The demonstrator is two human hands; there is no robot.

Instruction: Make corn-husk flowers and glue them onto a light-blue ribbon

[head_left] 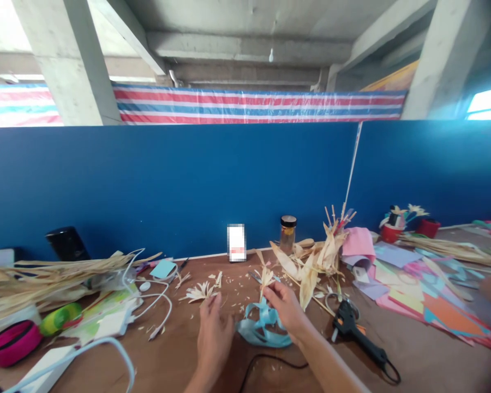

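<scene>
My left hand [213, 330] has its fingertips closed at the right edge of a pale corn-husk flower [199, 291], whose narrow petals spread out to the left. The part between the fingers is hidden. To its right, my right hand [285, 307] pinches a small upright bundle of corn-husk strips [265, 277]. A light-blue ribbon [265, 334] hangs below that bundle and lies in loops on the brown table [180, 355]. From this view I cannot tell whether the ribbon is tied to the bundle.
A black glue gun [358, 330] lies at right, by scissors and dried husks [311, 273]. Behind stand a jar [288, 234] and a phone [237, 243]. Coloured paper [445, 311] covers the far right; white cables [163, 305] and husk strips [65, 278] lie left. A blue partition [188, 185] closes the back.
</scene>
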